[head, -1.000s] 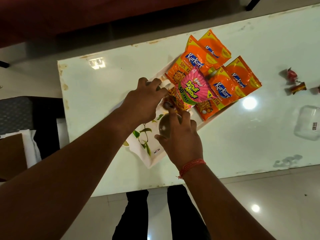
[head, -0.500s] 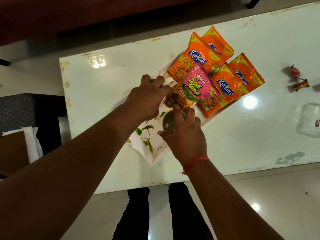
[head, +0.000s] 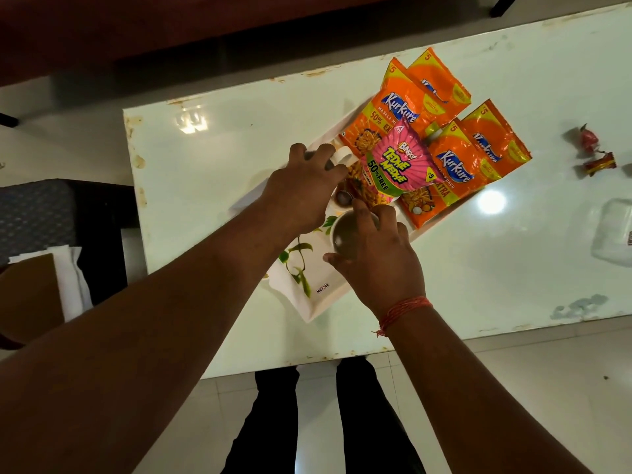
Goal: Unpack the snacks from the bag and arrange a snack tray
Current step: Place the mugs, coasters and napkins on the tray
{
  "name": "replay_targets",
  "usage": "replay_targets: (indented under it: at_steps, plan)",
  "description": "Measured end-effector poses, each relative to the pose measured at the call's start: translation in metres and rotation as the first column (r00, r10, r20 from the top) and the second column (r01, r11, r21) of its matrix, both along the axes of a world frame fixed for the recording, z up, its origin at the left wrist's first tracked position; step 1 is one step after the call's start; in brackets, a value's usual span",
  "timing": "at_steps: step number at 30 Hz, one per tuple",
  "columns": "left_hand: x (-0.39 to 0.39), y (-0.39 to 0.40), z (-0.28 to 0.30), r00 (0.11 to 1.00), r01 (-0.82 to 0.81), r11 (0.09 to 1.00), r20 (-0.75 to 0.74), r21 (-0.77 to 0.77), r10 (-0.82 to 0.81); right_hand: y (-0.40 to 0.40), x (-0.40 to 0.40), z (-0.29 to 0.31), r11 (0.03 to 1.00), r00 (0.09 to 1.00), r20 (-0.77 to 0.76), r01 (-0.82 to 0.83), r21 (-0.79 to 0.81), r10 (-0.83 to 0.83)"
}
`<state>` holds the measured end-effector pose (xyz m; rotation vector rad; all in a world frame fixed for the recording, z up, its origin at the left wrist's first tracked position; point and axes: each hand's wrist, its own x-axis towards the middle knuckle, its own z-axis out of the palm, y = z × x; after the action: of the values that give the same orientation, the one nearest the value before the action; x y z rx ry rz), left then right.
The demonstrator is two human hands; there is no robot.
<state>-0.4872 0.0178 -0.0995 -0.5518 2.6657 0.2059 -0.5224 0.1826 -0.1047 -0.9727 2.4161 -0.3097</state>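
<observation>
A white tray (head: pixel 309 295) with a leaf print lies on the pale table. Several orange Kurkure packets (head: pixel 455 165) fan across its far end, with a pink Bingo packet (head: pixel 400 162) lying on top of them. My right hand (head: pixel 379 258) grips a small round brownish bowl (head: pixel 343 232) on the tray, just in front of the packets. My left hand (head: pixel 301 189) is curled around a small white container (head: pixel 342 154) at the tray's far left edge, and most of that container is hidden. A small wrapped sweet (head: pixel 343 198) sits between my two hands.
Two wrapped sweets (head: pixel 589 141) (head: pixel 600 164) and a clear plastic tub (head: pixel 615 234) lie on the table (head: pixel 478 275) to the right. A dark chair (head: pixel 37 213) and a brown box with white cloth (head: pixel 30 299) stand at the left. My legs are under the near edge.
Both hands stay at the tray on the same objects. The view has shifted slightly, and my right fingers have crept a little further over the bowl.
</observation>
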Motion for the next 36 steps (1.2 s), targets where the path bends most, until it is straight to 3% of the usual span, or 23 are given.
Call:
replay_targets:
  at_steps: [6,9,12,18,23,26,30,31,34,36]
  plan:
    - [0.006,-0.012,0.008,1.000,-0.011,0.994,0.027,0.113,0.008,0.005,0.000,0.021,0.999,1.000,-0.001,-0.029,0.034,0.029]
    - [0.032,-0.016,0.027,0.988,-0.064,0.992,-0.132,0.106,0.078,0.012,0.005,0.043,0.999,0.999,-0.048,0.009,0.041,-0.007]
    - [0.081,-0.018,0.038,0.942,-0.209,0.962,-0.226,0.178,0.247,0.007,0.025,0.064,1.000,0.995,-0.097,0.017,-0.015,-0.018]
    - [0.211,-0.028,0.037,0.857,-0.469,0.855,-0.118,0.221,0.501,-0.056,0.110,0.069,0.985,0.989,0.004,-0.146,-0.088,0.147]
    - [0.296,-0.058,0.039,0.803,-0.583,0.795,-0.029,0.167,0.595,-0.123,0.187,0.062,0.952,0.946,0.109,-0.299,-0.070,0.305]
    - [0.338,-0.077,0.047,0.755,-0.639,0.755,-0.065,0.150,0.652,-0.159,0.229,0.060,0.931,0.918,0.152,-0.356,-0.084,0.365]
    - [0.400,-0.103,0.049,0.577,-0.764,0.612,-0.208,0.205,0.790,-0.200,0.290,0.059,0.931,0.870,0.332,-0.343,-0.124,0.364]
    - [0.414,-0.107,0.049,0.469,-0.808,0.522,-0.237,0.273,0.851,-0.208,0.305,0.058,0.939,0.851,0.398,-0.316,-0.132,0.343]
    - [0.441,-0.119,0.055,0.006,-0.812,0.093,-0.152,0.577,0.988,-0.228,0.346,0.053,0.966,0.771,0.584,-0.234,-0.110,0.254]
    - [0.453,-0.125,0.055,-0.125,-0.754,-0.103,0.011,0.649,0.992,-0.236,0.364,0.050,0.973,0.721,0.657,-0.207,-0.100,0.221]
